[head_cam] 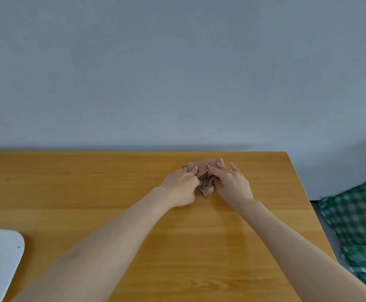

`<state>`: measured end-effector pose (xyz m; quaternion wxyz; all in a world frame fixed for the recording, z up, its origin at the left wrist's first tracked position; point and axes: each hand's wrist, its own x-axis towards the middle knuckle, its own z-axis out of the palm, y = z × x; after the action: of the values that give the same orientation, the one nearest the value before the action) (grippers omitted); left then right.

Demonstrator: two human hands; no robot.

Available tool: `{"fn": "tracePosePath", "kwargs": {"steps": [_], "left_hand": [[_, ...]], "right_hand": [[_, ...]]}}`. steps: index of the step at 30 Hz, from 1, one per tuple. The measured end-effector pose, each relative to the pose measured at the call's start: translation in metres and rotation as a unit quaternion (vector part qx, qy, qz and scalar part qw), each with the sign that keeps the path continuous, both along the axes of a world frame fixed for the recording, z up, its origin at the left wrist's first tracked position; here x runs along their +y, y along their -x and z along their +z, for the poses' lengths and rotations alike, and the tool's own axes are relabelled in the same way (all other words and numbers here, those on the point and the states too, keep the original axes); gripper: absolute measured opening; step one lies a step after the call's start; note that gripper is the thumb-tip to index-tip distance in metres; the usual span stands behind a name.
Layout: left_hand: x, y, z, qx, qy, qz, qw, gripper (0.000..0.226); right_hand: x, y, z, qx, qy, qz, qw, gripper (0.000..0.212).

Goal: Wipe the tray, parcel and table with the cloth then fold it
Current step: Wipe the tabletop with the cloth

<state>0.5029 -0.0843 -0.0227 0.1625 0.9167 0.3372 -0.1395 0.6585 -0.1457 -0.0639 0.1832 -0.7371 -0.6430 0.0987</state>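
Note:
A small pinkish-brown cloth (201, 165) lies bunched on the wooden table (112, 192) near its far right corner. My left hand (181, 187) rests on the cloth's left side, fingers curled and pinching the fabric. My right hand (231, 182) lies on its right side, fingers spread over it and the thumb tucked into the folds. A frayed corner of the cloth sticks out toward me between the two hands. A white tray (1, 258) shows its rounded corner at the near left. No parcel is in view.
The table's far edge runs against a plain grey wall (177, 73). Its right edge slants down toward me, and beyond it lies green-and-white checked fabric (361, 219).

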Motion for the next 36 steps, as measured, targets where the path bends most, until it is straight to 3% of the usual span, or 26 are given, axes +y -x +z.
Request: {"fn": "tracePosePath", "kwargs": {"steps": [12, 23, 36], "left_hand": [[-0.008, -0.001, 0.006, -0.023, -0.028, 0.028, 0.999, 0.046], [-0.041, -0.044, -0.003, -0.031, 0.018, 0.006, 0.999, 0.056], [-0.082, -0.033, 0.0, -0.022, 0.011, -0.024, 0.999, 0.054]], "right_hand": [[-0.007, -0.022, -0.007, -0.021, -0.036, 0.08, 0.996, 0.026], [-0.051, -0.056, -0.005, 0.009, -0.017, -0.011, 1.0, 0.032], [-0.104, -0.037, -0.005, 0.017, -0.006, -0.016, 1.0, 0.035]]}}
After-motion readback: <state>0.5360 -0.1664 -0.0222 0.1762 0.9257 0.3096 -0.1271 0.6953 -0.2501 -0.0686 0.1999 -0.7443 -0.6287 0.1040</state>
